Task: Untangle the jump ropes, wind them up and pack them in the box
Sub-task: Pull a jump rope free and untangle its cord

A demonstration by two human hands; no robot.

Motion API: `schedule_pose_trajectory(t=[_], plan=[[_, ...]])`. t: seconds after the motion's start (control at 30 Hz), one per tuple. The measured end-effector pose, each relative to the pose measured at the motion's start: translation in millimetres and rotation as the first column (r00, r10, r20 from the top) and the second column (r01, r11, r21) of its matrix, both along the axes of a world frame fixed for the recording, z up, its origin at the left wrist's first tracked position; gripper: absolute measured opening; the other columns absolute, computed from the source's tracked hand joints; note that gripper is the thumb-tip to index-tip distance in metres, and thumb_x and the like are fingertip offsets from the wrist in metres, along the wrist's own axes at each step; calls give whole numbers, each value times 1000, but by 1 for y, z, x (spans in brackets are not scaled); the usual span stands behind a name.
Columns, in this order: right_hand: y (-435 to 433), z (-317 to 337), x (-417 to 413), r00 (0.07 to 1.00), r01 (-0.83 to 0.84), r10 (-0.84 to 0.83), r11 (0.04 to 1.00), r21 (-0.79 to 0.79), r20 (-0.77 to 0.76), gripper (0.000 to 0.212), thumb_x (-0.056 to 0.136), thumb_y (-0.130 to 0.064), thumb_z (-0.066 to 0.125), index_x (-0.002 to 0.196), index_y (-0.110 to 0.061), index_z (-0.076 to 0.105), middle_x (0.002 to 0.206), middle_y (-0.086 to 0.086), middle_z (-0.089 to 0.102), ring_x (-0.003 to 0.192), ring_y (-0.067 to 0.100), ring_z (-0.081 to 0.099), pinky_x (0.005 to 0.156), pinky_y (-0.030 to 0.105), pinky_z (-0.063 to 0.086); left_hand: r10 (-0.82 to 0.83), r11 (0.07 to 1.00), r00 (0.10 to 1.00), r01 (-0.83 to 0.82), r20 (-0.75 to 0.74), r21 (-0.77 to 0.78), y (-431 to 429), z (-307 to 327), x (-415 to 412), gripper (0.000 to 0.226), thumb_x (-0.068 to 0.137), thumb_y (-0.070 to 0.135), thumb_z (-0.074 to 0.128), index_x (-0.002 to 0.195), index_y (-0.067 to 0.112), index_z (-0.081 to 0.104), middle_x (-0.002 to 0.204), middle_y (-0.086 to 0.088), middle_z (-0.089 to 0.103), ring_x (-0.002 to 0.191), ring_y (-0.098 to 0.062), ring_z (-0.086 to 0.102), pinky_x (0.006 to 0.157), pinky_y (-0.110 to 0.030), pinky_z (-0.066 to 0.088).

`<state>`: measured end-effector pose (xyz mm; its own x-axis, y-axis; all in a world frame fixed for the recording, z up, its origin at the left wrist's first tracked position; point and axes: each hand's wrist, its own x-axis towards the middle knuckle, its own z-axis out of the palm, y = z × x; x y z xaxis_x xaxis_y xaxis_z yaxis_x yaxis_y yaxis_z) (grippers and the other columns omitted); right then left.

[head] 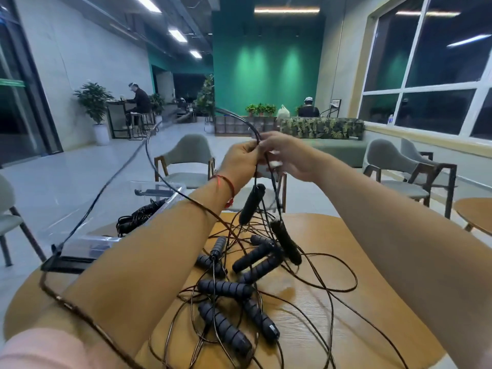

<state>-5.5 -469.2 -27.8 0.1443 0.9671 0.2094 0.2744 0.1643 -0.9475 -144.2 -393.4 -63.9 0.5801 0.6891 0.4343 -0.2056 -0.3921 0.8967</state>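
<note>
A tangle of thin black jump ropes (269, 286) with several ribbed dark handles (225, 288) lies on the round wooden table (372, 302). Both my hands are raised above it, close together. My left hand (241, 159) pinches a black cord at the top. My right hand (288, 155) grips the same cord (246, 125) right beside it. Two handles (251, 203) dangle from the held cords just above the pile. One long loop runs left over my left forearm. A clear plastic box (111, 222) stands at the table's left, holding a wound rope (138, 215).
The box's clear lid with a black latch (77, 253) lies at the left table edge. Grey chairs (187, 162) stand behind the table and on the right, with another wooden table (476, 211) at far right. People sit far off.
</note>
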Motion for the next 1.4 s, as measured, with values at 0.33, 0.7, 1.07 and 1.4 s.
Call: schedule_pose_trajectory(t=[0.33, 0.7, 1.07, 1.4], plan=[[-12, -51, 37, 893, 84, 22, 973, -214, 449, 20, 102, -23, 69, 117, -35, 75, 96, -1, 69, 74, 13, 52, 56, 23, 39, 349, 929, 930, -360, 118, 86, 26, 21, -8, 26, 109, 30, 57, 104, 15, 78, 84, 1, 75, 48, 6, 51, 54, -19, 42], [-31, -69, 57, 768, 79, 283, 848, -524, 574, 23, 89, -37, 73, 102, -24, 86, 92, -9, 78, 85, 14, 62, 80, 31, 48, 434, 868, 889, -455, 145, 198, 43, 32, -25, 31, 110, 33, 55, 102, 15, 78, 77, 7, 71, 61, 8, 57, 64, -16, 49], [-23, -74, 63, 909, 144, -21, 953, -266, 415, 19, 98, -16, 64, 114, -13, 73, 121, 8, 76, 115, 31, 72, 93, 42, 56, 311, 929, 940, -331, 138, 167, 25, 41, -17, 29, 110, 27, 55, 112, 8, 77, 88, -8, 74, 47, 6, 52, 52, -9, 41], [-5, -27, -24, 950, -60, 116, 979, -194, 292, 36, 112, -39, 52, 121, -9, 70, 113, 5, 81, 106, 29, 77, 93, 44, 58, 205, 953, 975, -219, 89, 208, 7, 45, 1, 30, 110, 32, 55, 120, 13, 76, 103, -6, 79, 61, 9, 58, 69, -19, 47]])
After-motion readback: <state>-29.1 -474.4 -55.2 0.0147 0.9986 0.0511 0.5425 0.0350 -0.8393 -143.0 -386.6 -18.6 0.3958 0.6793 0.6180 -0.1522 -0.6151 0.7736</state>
